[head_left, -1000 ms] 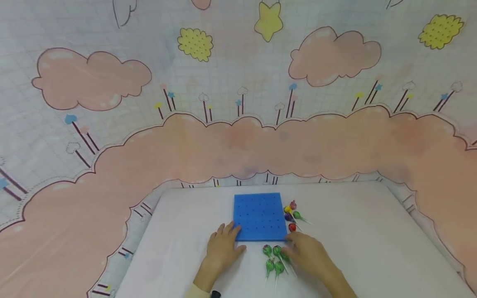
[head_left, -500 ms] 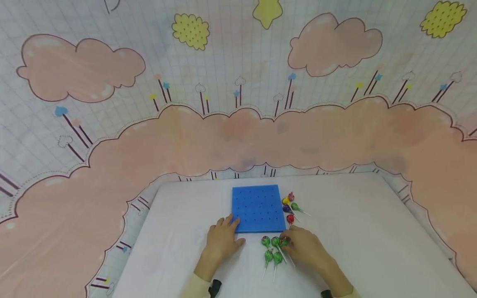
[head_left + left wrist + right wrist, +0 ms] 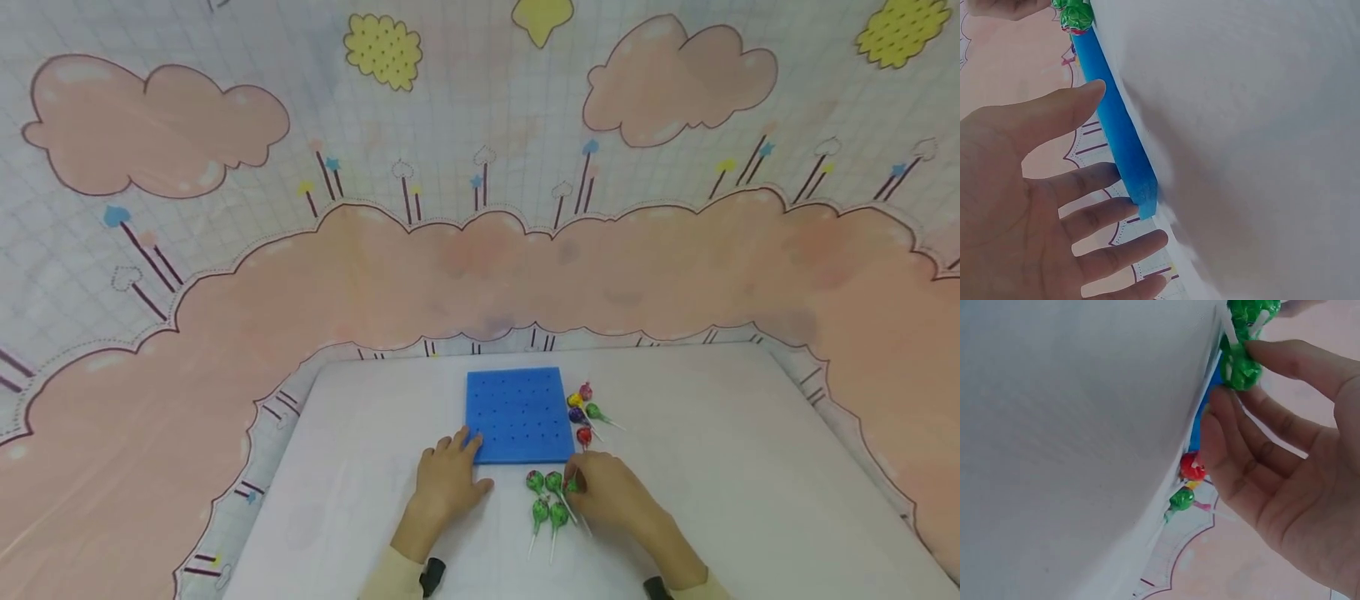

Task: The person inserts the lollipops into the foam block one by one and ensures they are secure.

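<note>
A blue foam board (image 3: 517, 417) dotted with small holes lies flat on the white table. My left hand (image 3: 442, 496) rests at its near left corner, fingers spread and straight, fingertips on the board; the left wrist view shows the palm (image 3: 1010, 212) with nothing in it. By the near right corner, my right hand (image 3: 618, 496) pinches a green lollipop (image 3: 1241, 372) between thumb and fingers. Its white stick points toward me. Close beside it lie several more green-wrapped lollipops (image 3: 557, 514), sticks toward the near edge.
Right of the board lies a loose group of lollipops: a red one (image 3: 584, 435), a purple one (image 3: 576, 415), a yellow one (image 3: 574, 401), a pink one (image 3: 586, 390) and a green one (image 3: 594, 412). A cloud-patterned cloth (image 3: 480, 275) hangs behind the table (image 3: 712, 433).
My right hand's fingers have drawn in around the green lollipop at the right of the near group. The left hand stays on the board's corner. The head view has tilted slightly down.
</note>
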The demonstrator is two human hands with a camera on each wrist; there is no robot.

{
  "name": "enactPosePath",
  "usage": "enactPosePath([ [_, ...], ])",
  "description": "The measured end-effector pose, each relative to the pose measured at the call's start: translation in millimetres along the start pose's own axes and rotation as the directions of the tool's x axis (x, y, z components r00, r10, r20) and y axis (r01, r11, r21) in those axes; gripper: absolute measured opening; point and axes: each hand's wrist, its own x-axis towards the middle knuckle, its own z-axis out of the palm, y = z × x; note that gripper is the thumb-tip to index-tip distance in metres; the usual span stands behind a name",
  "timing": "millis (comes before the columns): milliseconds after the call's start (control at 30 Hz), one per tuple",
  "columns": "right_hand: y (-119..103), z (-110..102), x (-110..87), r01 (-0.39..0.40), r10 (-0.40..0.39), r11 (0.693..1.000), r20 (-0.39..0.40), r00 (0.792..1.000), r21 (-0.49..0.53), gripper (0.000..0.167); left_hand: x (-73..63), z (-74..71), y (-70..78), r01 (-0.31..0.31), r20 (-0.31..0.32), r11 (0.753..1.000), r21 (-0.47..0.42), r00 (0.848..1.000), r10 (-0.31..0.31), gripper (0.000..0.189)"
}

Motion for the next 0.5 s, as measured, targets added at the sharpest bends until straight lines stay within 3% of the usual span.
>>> enactPosePath([
  [233,-2.9,-14.4,-2.3,0.036,-0.031,0.996,-0.059,0.998,0.086,0.019,3.1,-0.3,1.2,0.006,0.018,1.0,0.019,1.0,-0.006,0.072],
  [400,-5.0,-26.5,-1.1,0.126,-0.106,0.984,-0.161,0.981,0.125,0.021,4.8,4.0,2.4,0.013,0.01,1.0,0.028,1.0,-0.014,0.073],
  [500,-6.9,-28.2,1.2,0.142,-0.111,0.98,-0.21,0.971,0.139,0.025,4.4,6.6,1.2,0.023,0.01,0.999,0.026,1.0,-0.023,0.074],
])
